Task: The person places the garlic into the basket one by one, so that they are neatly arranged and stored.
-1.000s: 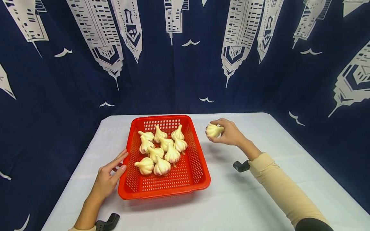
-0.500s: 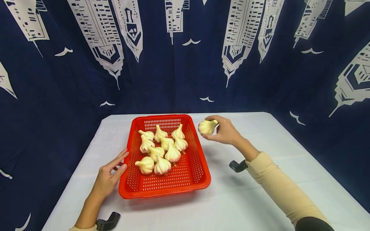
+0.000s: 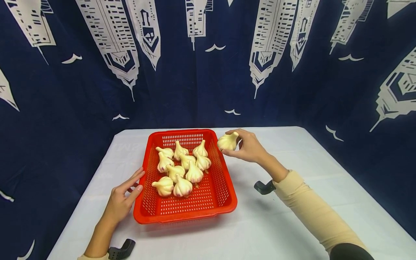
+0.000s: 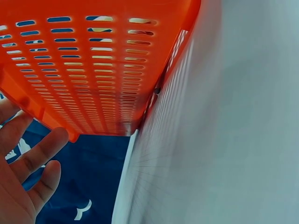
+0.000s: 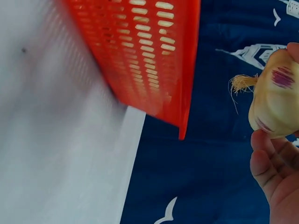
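Several garlic bulbs (image 3: 176, 174) lie in a red perforated plastic basket (image 3: 211, 216), mostly toward its back and left. My right hand (image 3: 248, 146) holds one more garlic bulb (image 3: 228, 142) between thumb and fingers, raised beside the basket's back right rim. Up close in the right wrist view, that held garlic bulb (image 5: 275, 98) shows purple streaks and a tuft of dry roots. On the other side, my left hand (image 3: 119, 202) touches the basket's left rim with extended fingers. The left wrist view shows those fingers (image 4: 42, 154) spread by the basket wall (image 4: 93, 60).
The basket stands on a table with a white cloth (image 3: 279, 231). Behind and around hangs a dark blue curtain (image 3: 195, 86) with white building prints. A black wrist device (image 3: 264, 187) sticks out under the right forearm, and another wrist device (image 3: 121, 249) sits at the left wrist.
My right hand has carried the garlic bulb leftward and slightly up, from right of the basket to its right rim. The left hand and the basket stay in place.
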A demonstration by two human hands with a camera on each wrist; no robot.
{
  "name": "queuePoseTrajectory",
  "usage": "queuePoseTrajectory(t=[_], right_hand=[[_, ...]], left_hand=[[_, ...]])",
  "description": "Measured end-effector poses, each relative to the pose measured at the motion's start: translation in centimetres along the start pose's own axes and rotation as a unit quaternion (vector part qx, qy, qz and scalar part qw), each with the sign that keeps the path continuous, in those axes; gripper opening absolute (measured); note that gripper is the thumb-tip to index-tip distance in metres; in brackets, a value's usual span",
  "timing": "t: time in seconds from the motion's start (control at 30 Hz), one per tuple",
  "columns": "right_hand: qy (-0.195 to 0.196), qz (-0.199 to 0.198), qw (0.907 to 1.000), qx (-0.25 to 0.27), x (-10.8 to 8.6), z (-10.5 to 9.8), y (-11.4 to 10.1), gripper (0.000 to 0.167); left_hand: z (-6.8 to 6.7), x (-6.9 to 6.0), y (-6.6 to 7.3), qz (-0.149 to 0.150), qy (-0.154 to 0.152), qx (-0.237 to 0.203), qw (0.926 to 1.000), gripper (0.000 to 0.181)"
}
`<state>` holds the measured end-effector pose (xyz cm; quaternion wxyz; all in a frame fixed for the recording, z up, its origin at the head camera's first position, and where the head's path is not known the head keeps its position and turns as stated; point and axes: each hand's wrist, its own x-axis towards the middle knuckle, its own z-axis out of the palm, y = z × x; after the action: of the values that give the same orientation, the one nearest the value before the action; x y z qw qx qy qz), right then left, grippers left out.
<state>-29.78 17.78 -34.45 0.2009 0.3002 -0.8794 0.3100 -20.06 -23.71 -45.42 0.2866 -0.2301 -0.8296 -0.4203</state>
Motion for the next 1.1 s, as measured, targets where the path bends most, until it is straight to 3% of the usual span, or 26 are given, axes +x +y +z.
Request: queuePoseTrajectory(t=[0.23,0.43,0.7,0.9,1.1], right_hand=[[-0.030,0.043,0.9986,-0.001,0.7,0.4,-2.4,0.057],[-0.099,0.081,0.9918,0.002,1.4,0.9,-4.8,0.050],[-0.203,0.096,0.9732,-0.048,2.5,2.5,-6.8,0.057],[-0.258,0.086,0.9610,-0.052,2.9,4.3,-7.6,0.051],[-0.309,0.110,0.9421,-0.072,3.0,5.6,-8.0,0.061]], left_hand=[[0.0,-0.1,-0.2,-0.007,-0.001,-0.001,1.0000,0.042],[-0.1,0.1,0.0,0.003,0.001,-0.002,1.0000,0.043],[0.0,-0.1,0.0,0.001,-0.001,-0.007,1.0000,0.043],[0.0,-0.2,0.2,0.004,-0.002,-0.005,1.0000,0.044],[-0.1,-0.1,0.2,0.008,-0.001,-0.004,1.0000,0.044]])
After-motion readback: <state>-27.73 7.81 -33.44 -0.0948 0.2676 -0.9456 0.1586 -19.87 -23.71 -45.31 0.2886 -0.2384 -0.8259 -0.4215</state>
